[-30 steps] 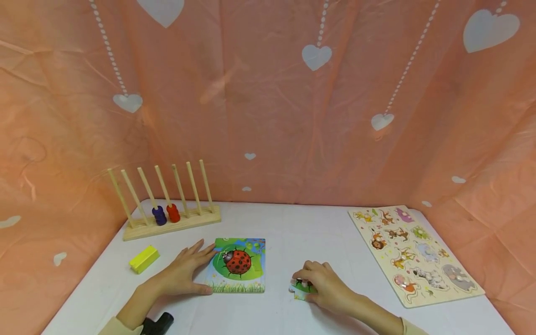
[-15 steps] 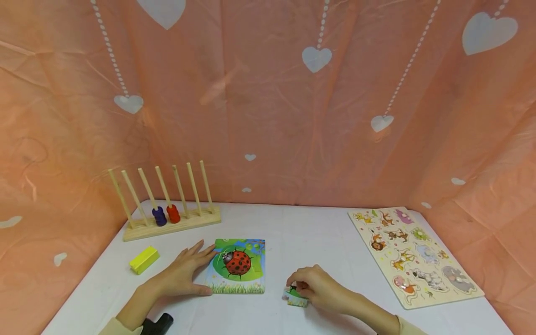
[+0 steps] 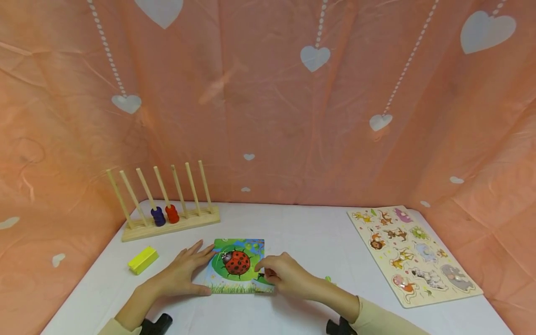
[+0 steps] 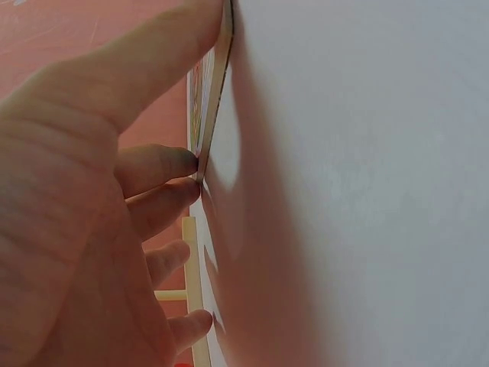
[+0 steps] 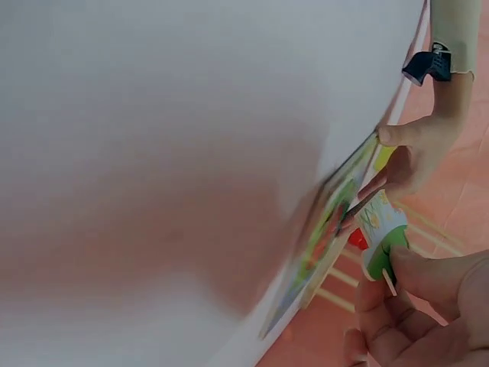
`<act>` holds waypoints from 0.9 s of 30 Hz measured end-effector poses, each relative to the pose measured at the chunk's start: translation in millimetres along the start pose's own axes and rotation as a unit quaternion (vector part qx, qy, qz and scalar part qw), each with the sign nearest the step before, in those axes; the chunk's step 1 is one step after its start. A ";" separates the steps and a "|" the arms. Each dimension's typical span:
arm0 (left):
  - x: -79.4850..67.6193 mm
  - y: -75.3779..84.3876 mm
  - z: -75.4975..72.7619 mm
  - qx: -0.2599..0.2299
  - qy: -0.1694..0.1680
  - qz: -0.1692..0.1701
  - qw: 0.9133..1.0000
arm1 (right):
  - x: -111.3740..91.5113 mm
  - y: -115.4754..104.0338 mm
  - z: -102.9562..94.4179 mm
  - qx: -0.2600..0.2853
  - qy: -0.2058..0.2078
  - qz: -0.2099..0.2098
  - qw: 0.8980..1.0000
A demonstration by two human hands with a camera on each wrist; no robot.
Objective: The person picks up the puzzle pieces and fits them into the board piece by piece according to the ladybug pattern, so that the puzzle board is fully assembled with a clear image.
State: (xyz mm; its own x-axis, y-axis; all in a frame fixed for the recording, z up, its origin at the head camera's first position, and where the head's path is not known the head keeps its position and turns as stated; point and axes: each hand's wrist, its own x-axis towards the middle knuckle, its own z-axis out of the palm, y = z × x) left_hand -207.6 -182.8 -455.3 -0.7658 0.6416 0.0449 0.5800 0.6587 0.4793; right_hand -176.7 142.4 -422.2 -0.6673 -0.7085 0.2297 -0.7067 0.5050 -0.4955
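Note:
A square ladybug jigsaw puzzle (image 3: pixel 228 284) lies on the white table in the head view. My left hand (image 3: pixel 182 274) spreads at its left side, with thumb and fingertips touching the edge. Between the thumb and fingers of my right hand (image 3: pixel 291 278) is a green and white puzzle piece (image 5: pixel 384 233). That hand holds it over the puzzle's lower right corner, and the fingers partly cover it. In the right wrist view the piece is tilted and apart from the board. The left wrist view shows the left thumb (image 4: pixel 157 57) against the board's thin edge.
A wooden peg rack (image 3: pixel 171 226) with blue and red beads stands at the back left. Nearer is a yellow block (image 3: pixel 144 260). An animal peg puzzle (image 3: pixel 412 260) lies at the right. A small green thing (image 3: pixel 328 279) shows behind the right forearm.
My right hand has carried the puzzle piece left, from the table beside the puzzle to its lower right corner. The left hand has stayed at the puzzle's left edge.

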 end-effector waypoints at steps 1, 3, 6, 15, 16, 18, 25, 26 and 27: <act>0.2 -0.2 0.3 -0.001 0.001 0.001 1.000 | 5.3 -1.4 1.8 0.002 -0.001 -0.002 1.000; 0.4 -0.2 0.7 -0.001 0.004 0.007 1.000 | 14.7 -4.2 4.8 0.009 -0.004 -0.004 1.000; 0.3 -0.8 1.4 -0.002 0.005 0.010 1.000 | 26.3 -7.9 9.1 0.020 -0.011 -0.003 1.000; 1.4 -2.1 0.7 0.002 0.011 0.008 1.000 | 51.0 -11.4 23.7 0.008 -0.028 0.005 1.000; 1.5 -1.7 0.7 0.001 0.012 0.008 1.000 | 52.9 -11.1 25.3 0.011 -0.033 0.010 0.999; 1.7 -1.3 0.7 0.002 0.010 0.008 1.000 | 55.9 -10.3 28.2 0.015 -0.040 0.020 0.999; 0.7 -1.3 0.8 0.005 0.004 0.001 1.000 | 60.7 -9.3 33.3 0.014 -0.041 0.041 0.998; 0.7 -1.5 0.7 0.006 0.004 0.000 1.000 | 61.1 -9.4 33.9 0.012 -0.040 0.042 0.998; 0.8 -1.9 0.7 0.007 0.004 0.000 1.000 | 61.4 -9.6 34.5 0.013 -0.039 0.042 0.998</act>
State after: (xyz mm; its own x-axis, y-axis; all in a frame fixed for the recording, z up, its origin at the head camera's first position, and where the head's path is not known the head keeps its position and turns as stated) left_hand -209.2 -183.2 -456.7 -0.7677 0.6388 0.0514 0.5836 0.6638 0.4678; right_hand -202.8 77.1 -432.2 -0.7023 -0.7015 0.1213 -0.6429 0.5518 -0.5312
